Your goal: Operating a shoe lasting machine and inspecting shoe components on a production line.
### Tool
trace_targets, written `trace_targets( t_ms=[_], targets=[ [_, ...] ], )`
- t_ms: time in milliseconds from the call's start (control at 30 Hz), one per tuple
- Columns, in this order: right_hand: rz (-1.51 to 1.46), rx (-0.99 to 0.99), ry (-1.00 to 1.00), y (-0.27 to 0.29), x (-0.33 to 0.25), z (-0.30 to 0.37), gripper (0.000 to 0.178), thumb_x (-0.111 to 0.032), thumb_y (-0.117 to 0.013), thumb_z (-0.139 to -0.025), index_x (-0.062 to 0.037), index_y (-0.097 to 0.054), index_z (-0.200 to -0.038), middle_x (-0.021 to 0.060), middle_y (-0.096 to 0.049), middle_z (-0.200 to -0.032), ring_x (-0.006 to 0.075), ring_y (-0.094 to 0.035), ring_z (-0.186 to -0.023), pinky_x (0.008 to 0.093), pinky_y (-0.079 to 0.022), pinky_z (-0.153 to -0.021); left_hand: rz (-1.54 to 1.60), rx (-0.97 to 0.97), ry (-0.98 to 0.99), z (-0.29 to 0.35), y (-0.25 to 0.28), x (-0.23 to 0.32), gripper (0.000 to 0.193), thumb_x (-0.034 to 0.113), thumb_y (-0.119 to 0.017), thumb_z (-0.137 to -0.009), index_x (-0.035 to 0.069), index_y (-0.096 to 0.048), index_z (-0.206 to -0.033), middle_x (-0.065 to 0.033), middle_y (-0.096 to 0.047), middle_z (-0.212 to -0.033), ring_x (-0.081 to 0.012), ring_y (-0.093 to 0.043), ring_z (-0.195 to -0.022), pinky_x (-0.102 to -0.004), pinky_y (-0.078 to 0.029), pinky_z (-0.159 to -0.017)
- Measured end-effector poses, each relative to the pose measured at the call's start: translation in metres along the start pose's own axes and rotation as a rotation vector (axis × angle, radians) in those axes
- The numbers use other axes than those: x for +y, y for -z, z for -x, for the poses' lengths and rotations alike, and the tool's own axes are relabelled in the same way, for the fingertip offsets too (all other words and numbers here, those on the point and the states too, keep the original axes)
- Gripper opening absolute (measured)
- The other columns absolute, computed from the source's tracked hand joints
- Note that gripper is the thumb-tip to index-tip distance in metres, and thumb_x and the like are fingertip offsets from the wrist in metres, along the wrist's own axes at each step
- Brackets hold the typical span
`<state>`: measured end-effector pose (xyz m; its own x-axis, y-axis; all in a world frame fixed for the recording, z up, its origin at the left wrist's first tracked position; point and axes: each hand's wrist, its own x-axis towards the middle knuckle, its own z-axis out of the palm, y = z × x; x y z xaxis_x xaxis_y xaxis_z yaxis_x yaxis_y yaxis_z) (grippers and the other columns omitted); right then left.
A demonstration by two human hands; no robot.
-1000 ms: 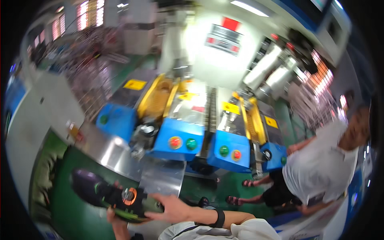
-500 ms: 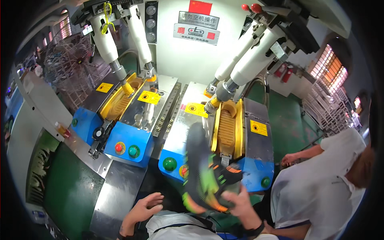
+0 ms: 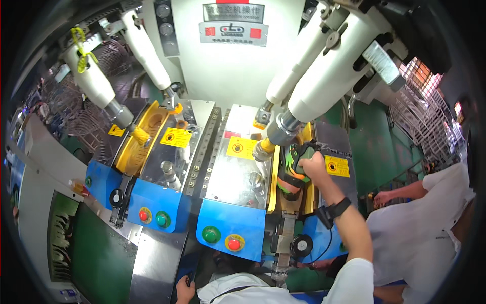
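Note:
A black shoe [image 3: 290, 175] with green and orange patches is between the yellow side pads [image 3: 276, 190] of the right pressing station. My right hand [image 3: 315, 168] is closed round its upper, wrist strapped with a dark band. Just left of the shoe, a white press cylinder [image 3: 322, 81] ends in a yellow tip close above the pads. My left hand [image 3: 185, 291] is low at the lower edge, beside the metal panel, fingers curled at a small dark thing whose kind I cannot make out.
The left station has its own yellow mould [image 3: 143, 139] and press cylinder [image 3: 91, 81]. Blue front panels carry a green button [image 3: 211, 234] and a red button [image 3: 234, 244]. At the right is a person in a white shirt [image 3: 420, 238]. Wire racks [image 3: 420, 119] stand behind.
My right hand has carried the shoe forward from in front of the right station into the space between its yellow pads. My left hand has dropped lower and its fingers have curled. The view has shifted.

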<state>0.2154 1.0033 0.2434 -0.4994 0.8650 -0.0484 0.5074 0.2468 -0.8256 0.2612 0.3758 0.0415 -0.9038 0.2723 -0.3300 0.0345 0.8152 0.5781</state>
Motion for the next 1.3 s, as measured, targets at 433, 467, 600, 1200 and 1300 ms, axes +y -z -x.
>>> trace_targets(
  t_ms=[433, 467, 600, 1200, 1300],
  targets=[
    [0.344, -0.036, 0.097, -0.032, -0.014, 0.047, 0.045, -0.005, -0.057, -0.071, 0.0104, -0.037, -0.108, 0.0370, -0.057, -0.086, 0.0512, -0.057, -0.085, 0.0518, -0.047, -0.077, 0.103, -0.097, 0.072, -0.035, 0.012, -0.032, 0.026, 0.006, -0.057, -0.080, -0.007, -0.059, -0.103, -0.0092, -0.066, -0.079, -0.0124, -0.061, -0.071, -0.0262, -0.050, -0.065],
    [0.325, 0.030, 0.130, -0.030, -0.009, 0.046, 0.049, -0.007, -0.059, -0.071, 0.0110, -0.036, -0.110, 0.0366, -0.058, -0.087, 0.0511, -0.057, -0.086, 0.0518, -0.047, -0.078, 0.253, -0.059, 0.126, -0.039, 0.016, -0.028, 0.026, 0.006, -0.054, -0.080, -0.008, -0.059, -0.101, -0.0119, -0.066, -0.079, -0.0146, -0.061, -0.069, -0.0266, -0.050, -0.063],
    [0.386, 0.057, 0.139, -0.036, -0.026, 0.048, 0.052, -0.010, -0.060, -0.071, 0.0091, -0.036, -0.113, 0.0348, -0.059, -0.090, 0.0502, -0.058, -0.086, 0.0516, -0.048, -0.078, 0.171, -0.096, 0.048, -0.049, 0.017, -0.043, 0.028, 0.010, -0.055, -0.083, -0.006, -0.059, -0.105, -0.0122, -0.067, -0.081, -0.0177, -0.064, -0.072, -0.0298, -0.051, -0.067],
    [0.659, -0.328, 0.832, -0.205, -0.097, 0.271, 0.062, -0.032, -0.062, -0.083, 0.0024, -0.041, -0.130, 0.0321, -0.027, -0.141, 0.0422, -0.025, -0.135, 0.0661, -0.021, -0.103, 0.553, -0.219, -0.042, -0.044, 0.038, -0.039, 0.030, 0.006, -0.056, -0.087, -0.006, -0.054, -0.114, -0.0102, -0.066, -0.095, -0.0111, -0.061, -0.077, -0.0237, -0.050, -0.071],
    [0.276, -0.377, 0.872, -0.213, -0.105, 0.334, 0.058, -0.026, -0.063, -0.082, 0.0013, -0.042, -0.130, 0.0280, -0.030, -0.142, 0.0425, -0.030, -0.133, 0.0646, -0.022, -0.104, 0.663, -0.074, 0.086, -0.023, 0.031, -0.078, 0.030, 0.005, -0.055, -0.086, -0.006, -0.054, -0.114, -0.0109, -0.065, -0.096, -0.0111, -0.061, -0.078, -0.0252, -0.050, -0.071]
  ],
)
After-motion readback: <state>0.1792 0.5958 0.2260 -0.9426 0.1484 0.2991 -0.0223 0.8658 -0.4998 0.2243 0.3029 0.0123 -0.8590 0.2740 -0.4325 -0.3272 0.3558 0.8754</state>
